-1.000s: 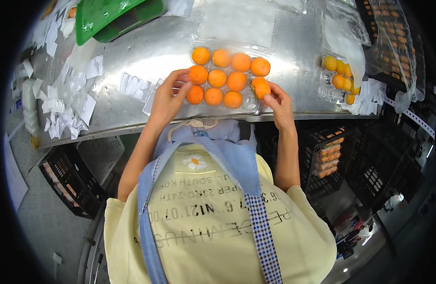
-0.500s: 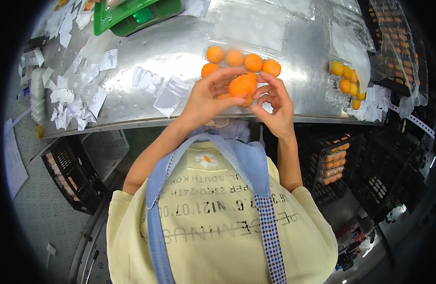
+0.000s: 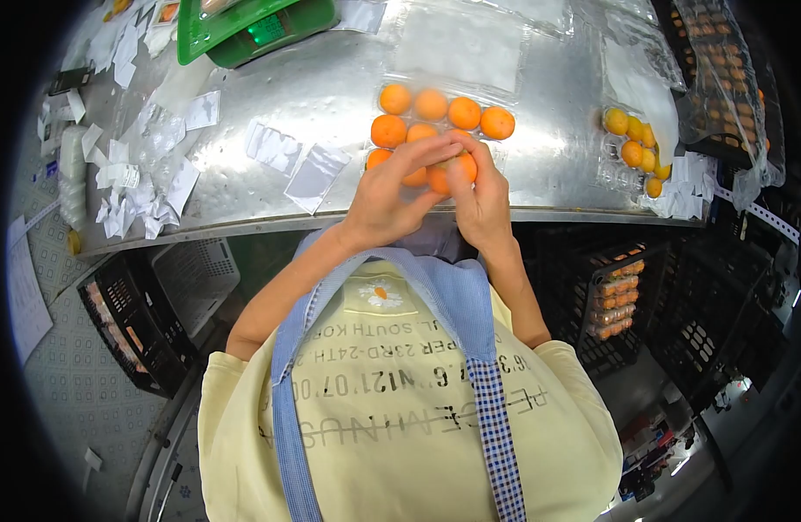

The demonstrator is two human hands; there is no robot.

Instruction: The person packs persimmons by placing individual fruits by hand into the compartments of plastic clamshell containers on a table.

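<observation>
My left hand point(image 3: 390, 198) and my right hand point(image 3: 484, 202) meet at the near side of a clear plastic tray of oranges. Between them is a small orange point(image 3: 464, 165), partly covered by my fingers. The left fingers curve over its top, and my right hand closes round its right side. Several more oranges point(image 3: 430, 104) sit in rows in the tray just beyond and left of my hands. Some of the nearer fruit is hidden beneath them.
A green scale point(image 3: 283, 35) with a lit display stands at the upper left. Paper scraps point(image 3: 126, 187) litter the left side, and two labels point(image 3: 316, 177) lie nearer. To the right are yellower fruits point(image 3: 633, 154) in clear packaging. Crates point(image 3: 131, 322) flank the table point(image 3: 270, 96) below.
My hands have come closer together and lower over the tray. The orange that showed openly between them is now mostly covered; fruit at the tray's left side shows more.
</observation>
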